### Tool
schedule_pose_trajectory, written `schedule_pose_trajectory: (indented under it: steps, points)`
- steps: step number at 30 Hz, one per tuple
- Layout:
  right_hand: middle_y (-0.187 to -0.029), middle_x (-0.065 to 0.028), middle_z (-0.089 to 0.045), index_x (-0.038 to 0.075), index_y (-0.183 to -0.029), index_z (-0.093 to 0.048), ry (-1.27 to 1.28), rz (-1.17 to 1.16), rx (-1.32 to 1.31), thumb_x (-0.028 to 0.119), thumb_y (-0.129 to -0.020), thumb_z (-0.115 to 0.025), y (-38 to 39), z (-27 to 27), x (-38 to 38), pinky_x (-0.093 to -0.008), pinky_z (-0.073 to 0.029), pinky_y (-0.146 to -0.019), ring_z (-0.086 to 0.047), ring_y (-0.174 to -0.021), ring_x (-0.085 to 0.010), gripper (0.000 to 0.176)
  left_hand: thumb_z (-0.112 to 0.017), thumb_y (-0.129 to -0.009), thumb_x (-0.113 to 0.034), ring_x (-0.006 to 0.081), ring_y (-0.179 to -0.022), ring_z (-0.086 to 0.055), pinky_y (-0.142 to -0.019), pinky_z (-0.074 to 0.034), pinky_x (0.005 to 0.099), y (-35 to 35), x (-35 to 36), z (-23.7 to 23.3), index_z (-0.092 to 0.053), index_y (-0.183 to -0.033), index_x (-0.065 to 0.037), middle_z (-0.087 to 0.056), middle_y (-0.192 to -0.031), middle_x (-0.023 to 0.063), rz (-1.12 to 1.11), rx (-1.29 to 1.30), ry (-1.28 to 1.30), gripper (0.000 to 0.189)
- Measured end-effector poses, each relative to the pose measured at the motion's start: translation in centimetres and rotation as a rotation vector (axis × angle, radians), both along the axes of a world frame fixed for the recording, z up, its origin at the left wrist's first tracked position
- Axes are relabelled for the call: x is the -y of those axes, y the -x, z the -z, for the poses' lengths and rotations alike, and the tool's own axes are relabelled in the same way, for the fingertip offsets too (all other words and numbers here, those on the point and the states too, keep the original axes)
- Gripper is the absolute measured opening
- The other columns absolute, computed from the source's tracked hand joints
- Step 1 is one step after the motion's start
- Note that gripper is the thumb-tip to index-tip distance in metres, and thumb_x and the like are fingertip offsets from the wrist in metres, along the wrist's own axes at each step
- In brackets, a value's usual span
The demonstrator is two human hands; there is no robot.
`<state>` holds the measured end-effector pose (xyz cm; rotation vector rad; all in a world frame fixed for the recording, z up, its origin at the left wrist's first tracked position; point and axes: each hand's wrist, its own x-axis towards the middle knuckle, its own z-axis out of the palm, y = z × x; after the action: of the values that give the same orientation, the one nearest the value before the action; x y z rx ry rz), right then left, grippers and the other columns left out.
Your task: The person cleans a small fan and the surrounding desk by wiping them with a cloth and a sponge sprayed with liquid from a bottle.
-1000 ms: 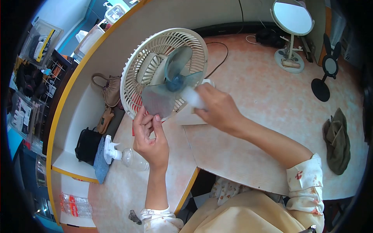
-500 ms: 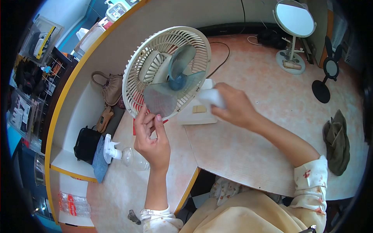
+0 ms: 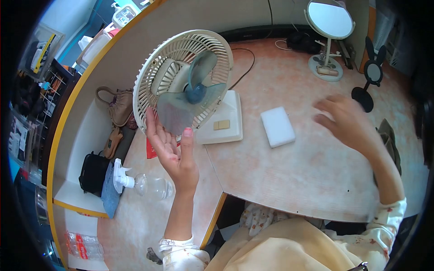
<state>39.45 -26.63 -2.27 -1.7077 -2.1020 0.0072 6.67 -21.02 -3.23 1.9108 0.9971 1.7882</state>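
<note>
A small desk fan with a white cage and translucent blue-grey blades stands tilted on its white base. At the lower rim of the cage, my left hand touches a blade with fingers behind and thumb in front. A white sponge block lies on the desk, right of the fan base. My right hand is in the air over the desk, right of the sponge, with its fingers apart and nothing in them.
Left of my left forearm lies a clear spray bottle. A round mirror and a rabbit-shaped mirror stand at the back right, near a dark green cloth. Bags sit on the left shelf.
My right hand has let go of the white sponge, which now lies on the desk, and has moved right. My left hand remains at the fan's lower rim. The view has shifted slightly.
</note>
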Motion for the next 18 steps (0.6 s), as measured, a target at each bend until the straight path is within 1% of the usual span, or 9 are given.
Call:
schedule_pose_trajectory:
  steps: [1, 3, 6, 7, 10, 13, 15, 16, 18]
  points:
    - [-0.098, -0.0192, -0.064, -0.002, -0.091, -0.064, 0.097, 0.081, 0.039, 0.019, -0.084, -0.063, -1.2, -0.9, 1.8, -0.0446, -0.046, -0.083, -0.059, -0.095, -0.0371, 0.022, -0.060, -0.090, -0.011, 0.0279, -0.140, -0.025, -0.113, -0.021, 0.0396, 0.0, -0.1, -0.2, -0.017, -0.148, 0.000, -0.020, -0.154, 0.0179, 0.031, 0.029, 0.025, 0.073]
    - [-0.096, -0.0189, -0.064, -0.002, -0.090, -0.065, 0.035, 0.347, 0.134, 0.016, -0.082, -0.064, -4.4, -0.6, 5.3, -0.0443, -0.047, -0.081, -0.060, -0.092, -0.0372, 0.020, -0.059, -0.091, -0.011, 0.0274, -0.142, -0.022, -0.114, -0.018, 0.0393, 0.1, -0.1, -0.4, -0.015, -0.149, -0.001, -0.019, -0.154, 0.0175, 0.089, 0.090, 0.075, 0.074]
    - [-0.100, -0.0197, -0.062, -0.003, -0.099, -0.064, -0.101, 0.600, 0.164, 0.014, -0.080, -0.066, -12.3, 3.6, 10.9, -0.0426, -0.046, -0.082, -0.059, -0.095, -0.0372, 0.025, -0.057, -0.091, -0.011, 0.0262, -0.144, -0.017, -0.115, -0.014, 0.0382, 0.7, -0.6, 0.1, -0.012, -0.149, 0.000, -0.015, -0.155, 0.0174, 0.172, 0.146, 0.144, 0.074]
    - [-0.101, -0.0197, -0.062, -0.003, -0.101, -0.063, -0.166, 0.671, 0.199, 0.014, -0.080, -0.066, -14.0, 5.3, 12.9, -0.0419, -0.045, -0.083, -0.058, -0.097, -0.0370, 0.027, -0.057, -0.091, -0.013, 0.0271, -0.144, -0.015, -0.116, -0.013, 0.0391, 0.6, -0.6, 0.2, -0.012, -0.149, 0.000, -0.014, -0.156, 0.0178, 0.141, 0.115, 0.100, 0.075]
    - [-0.100, -0.0201, -0.060, -0.004, -0.103, -0.061, 0.081, 0.732, -0.003, 0.018, -0.082, -0.066, -15.9, 8.5, 17.1, -0.0415, -0.044, -0.082, -0.057, -0.095, -0.0372, 0.030, -0.059, -0.090, -0.016, 0.0296, -0.145, -0.013, -0.116, -0.011, 0.0424, -0.2, 0.2, 1.1, -0.012, -0.149, 0.000, -0.014, -0.156, 0.0181, 0.033, 0.030, -0.046, 0.077]
    - [-0.087, -0.0178, -0.055, -0.007, -0.095, -0.057, -0.054, 0.654, -0.097, 0.021, -0.082, -0.067, -14.1, 7.9, 17.2, -0.0377, -0.043, -0.075, -0.055, -0.082, -0.0322, 0.032, -0.061, -0.088, -0.018, 0.0330, -0.144, -0.014, -0.116, -0.011, 0.0466, -0.7, 1.4, 3.6, -0.014, -0.149, -0.002, -0.016, -0.155, 0.0186, -0.064, -0.100, -0.274, 0.079]
    - [-0.082, -0.0147, -0.049, -0.006, -0.090, -0.052, -0.004, 0.644, -0.233, 0.022, -0.080, -0.069, -12.3, 4.8, 16.8, -0.0349, -0.040, -0.070, -0.050, -0.077, -0.0278, 0.034, -0.063, -0.087, -0.021, 0.0371, -0.144, -0.012, -0.115, -0.011, 0.0497, -0.6, 2.8, 5.4, -0.014, -0.149, -0.004, -0.015, -0.154, 0.0214, -0.090, -0.275, -0.489, 0.081]
    - [-0.080, -0.0131, -0.046, -0.006, -0.087, -0.050, 0.023, 0.637, -0.302, 0.023, -0.080, -0.070, -11.0, 3.2, 16.4, -0.0334, -0.038, -0.068, -0.047, -0.074, -0.0256, 0.036, -0.064, -0.087, -0.025, 0.0395, -0.144, -0.012, -0.115, -0.013, 0.0500, -0.7, 3.8, 5.6, -0.016, -0.149, -0.005, -0.016, -0.153, 0.0242, -0.018, -0.403, -0.562, 0.082]
    - [-0.076, -0.0108, -0.042, -0.005, -0.081, -0.047, -0.076, 0.425, -0.304, 0.025, -0.078, -0.071, -7.4, 0.6, 15.5, -0.0319, -0.036, -0.064, -0.044, -0.070, -0.0228, 0.039, -0.067, -0.085, -0.033, 0.0433, -0.143, -0.014, -0.114, -0.018, 0.0508, -1.9, 5.9, 4.5, -0.019, -0.149, -0.007, -0.018, -0.151, 0.0292, 0.182, -0.631, -0.571, 0.084]
